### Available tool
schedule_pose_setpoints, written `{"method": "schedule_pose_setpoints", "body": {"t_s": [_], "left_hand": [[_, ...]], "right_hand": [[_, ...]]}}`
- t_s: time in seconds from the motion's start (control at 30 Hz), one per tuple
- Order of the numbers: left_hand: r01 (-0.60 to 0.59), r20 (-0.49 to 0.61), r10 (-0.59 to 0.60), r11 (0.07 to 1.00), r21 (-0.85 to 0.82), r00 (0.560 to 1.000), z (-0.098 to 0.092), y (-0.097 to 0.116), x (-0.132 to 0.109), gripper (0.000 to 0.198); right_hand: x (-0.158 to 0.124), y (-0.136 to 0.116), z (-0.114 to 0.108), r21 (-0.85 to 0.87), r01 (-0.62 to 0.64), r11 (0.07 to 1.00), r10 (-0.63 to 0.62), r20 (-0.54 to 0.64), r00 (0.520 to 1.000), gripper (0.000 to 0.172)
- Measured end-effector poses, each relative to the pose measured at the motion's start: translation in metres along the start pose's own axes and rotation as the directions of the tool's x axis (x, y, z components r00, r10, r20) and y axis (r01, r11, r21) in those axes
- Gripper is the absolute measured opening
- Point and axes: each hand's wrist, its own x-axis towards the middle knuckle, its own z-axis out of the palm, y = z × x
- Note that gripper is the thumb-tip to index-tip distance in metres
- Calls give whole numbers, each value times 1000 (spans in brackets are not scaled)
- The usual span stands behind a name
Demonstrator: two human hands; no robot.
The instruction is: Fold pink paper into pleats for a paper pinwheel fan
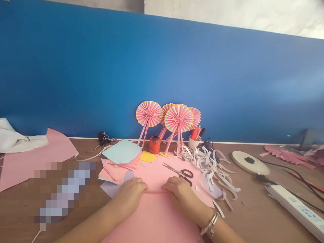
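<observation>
A large pink paper sheet [157,216] lies on the table with a narrow fold across its far edge. At the left end of this fold is my left hand [133,190], its fingers closed on the paper. My right hand [178,192] holds the same fold further right, fingers bent and pressed together, a bracelet on the wrist. More pink paper [157,168] lies beneath and beyond. Just past my right hand rest dark-handled scissors [181,172], their blades parted slightly.
Pink paper rosettes [179,118] lean on the blue partition [162,67] behind red thread [155,145]. Light blue sheets [122,151] lie left of centre. Curled white strips [205,162], a round white disc [250,163] and a power strip [298,209] are to the right.
</observation>
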Motion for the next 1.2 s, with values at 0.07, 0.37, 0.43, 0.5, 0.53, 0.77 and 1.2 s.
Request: {"method": "schedule_pose_setpoints", "body": {"t_s": [0.07, 0.37, 0.43, 0.5, 0.53, 0.77, 1.2], "left_hand": [[-9, -17, 8, 999, -49, 1000, 0, -4, 2, 35], [26, -41, -28, 999, -41, 999, 3, -4, 3, 38], [30, -42, -30, 1000, -8, 999, 4, -3, 3, 37], [14, -50, -13, 1000, 24, 999, 6, -4, 4, 36], [3, -53, -1, 999, 38, 999, 7, -5, 4, 36], [-61, -15, 63, 991, 120, 998, 10, -10, 3, 41], [-191, -21, 199, 963, 191, 980, 5, -4, -2, 40]], "right_hand": [[2, 2, -1, 45, 9, 999, -9, -9, 1000, 41], [6, 5, 1, 107, -19, 994, 24, -52, 998, 32], [7, 5, 2, 131, -55, 990, 64, -65, 996, 26], [7, 6, 4, 142, -67, 988, 78, -76, 994, 22], [7, 7, 5, 137, -56, 989, 68, -84, 994, 21], [10, 20, 11, 60, 59, 996, -52, -110, 993, 21], [7, 18, 12, -163, 243, 956, -257, -72, 964, 27]]}}
